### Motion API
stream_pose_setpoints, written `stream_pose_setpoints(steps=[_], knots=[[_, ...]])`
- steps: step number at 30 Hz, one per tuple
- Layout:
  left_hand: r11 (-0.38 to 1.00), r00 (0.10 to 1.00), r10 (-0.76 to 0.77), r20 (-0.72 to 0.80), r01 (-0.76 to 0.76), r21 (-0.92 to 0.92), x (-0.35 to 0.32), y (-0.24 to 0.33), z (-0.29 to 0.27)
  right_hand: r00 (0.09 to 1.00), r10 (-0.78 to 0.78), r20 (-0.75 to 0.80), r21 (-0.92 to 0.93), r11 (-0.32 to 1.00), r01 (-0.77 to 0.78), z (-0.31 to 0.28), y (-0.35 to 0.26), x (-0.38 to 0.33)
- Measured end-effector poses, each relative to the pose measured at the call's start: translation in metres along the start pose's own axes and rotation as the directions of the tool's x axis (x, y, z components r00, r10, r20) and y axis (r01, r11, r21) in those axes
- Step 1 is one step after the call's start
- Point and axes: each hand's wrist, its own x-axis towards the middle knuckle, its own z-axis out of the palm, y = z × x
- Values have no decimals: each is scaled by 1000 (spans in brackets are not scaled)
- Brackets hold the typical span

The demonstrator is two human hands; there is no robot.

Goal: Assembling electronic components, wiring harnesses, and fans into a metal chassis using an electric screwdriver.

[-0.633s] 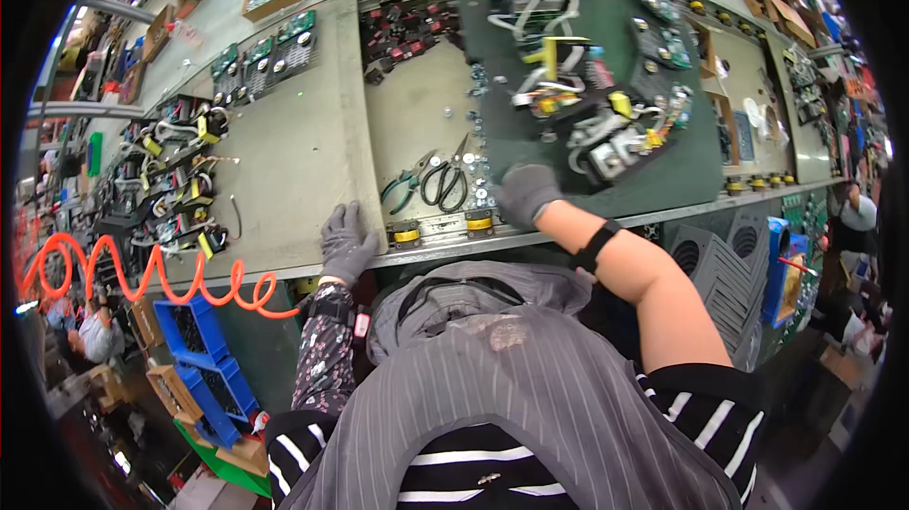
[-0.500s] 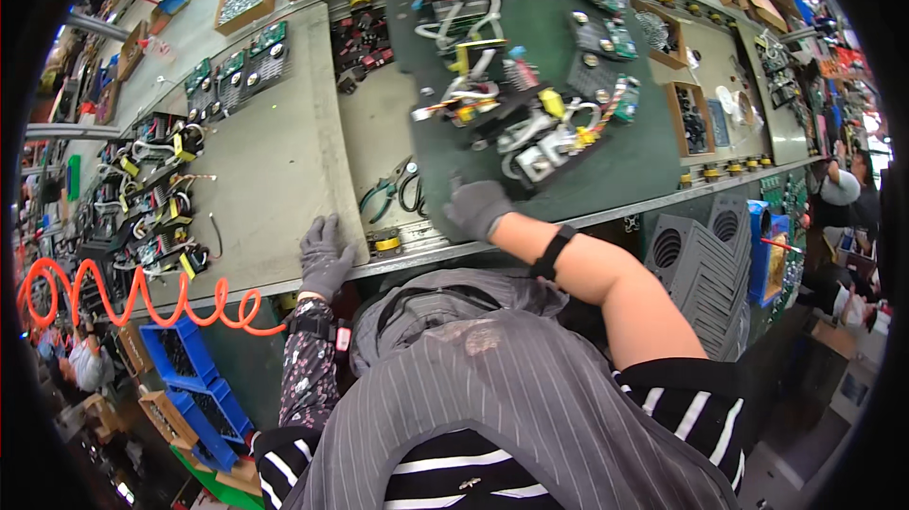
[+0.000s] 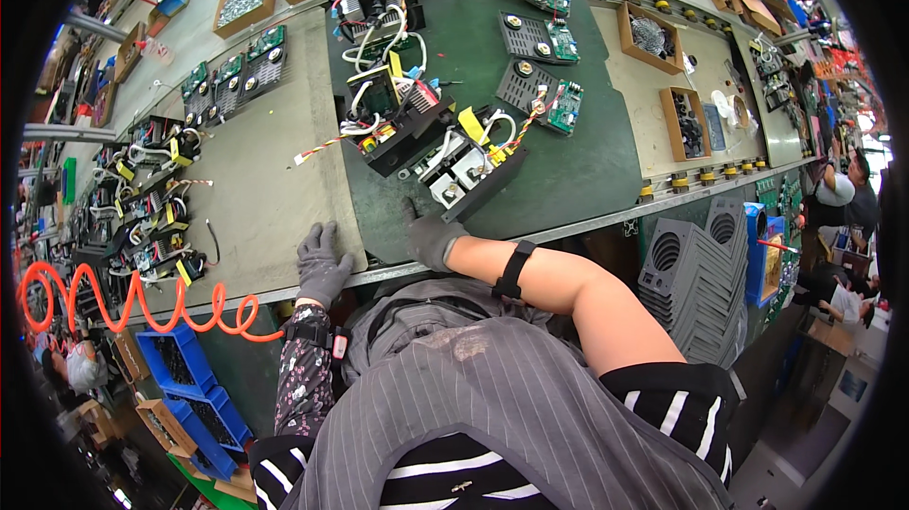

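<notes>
My left hand, in a grey glove, rests palm down with fingers spread at the near right corner of a grey-beige board. The gloved right hand lies on the near left part of a dark green board, its fingers stretched forward and partly foreshortened. Neither hand holds anything. Just beyond the right hand sits a black metal assembly with white wires and yellow tape. Two similar assemblies, one of them a black bracket unit, stand farther off. Black slotted plates with green circuit boards lie to their right.
More wired assemblies crowd the grey board's left side. An orange coiled hose crosses the near left edge. Cardboard trays and yellow rollers are on the right. Grey stacked panels and blue bins flank me below.
The green board and its parts have slid left against the grey board, covering the gap with the pliers and black parts. My right hand moved left with it; my left hand stayed nearly in place.
</notes>
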Motion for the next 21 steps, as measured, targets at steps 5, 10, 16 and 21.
stream_pose_setpoints(steps=[5, 10, 16, 21], knots=[[999, 1000, -9, -20, 10, 42, 5, 9, -10, 933, -346, 95, 492, 831, 258, -24, 29, -38], [957, 997, 63, 40, -49, -285, 20, 60, -61, 983, -145, 112, 846, 532, -18, -29, 134, -109], [824, 916, 326, -233, -396, -405, 29, 167, -104, 864, 497, 77, 997, -32, -70, -28, 245, -119], [838, 852, 444, -276, -504, -209, 42, 216, -96, 799, 576, 171, 925, -374, 72, -42, 272, -86]])
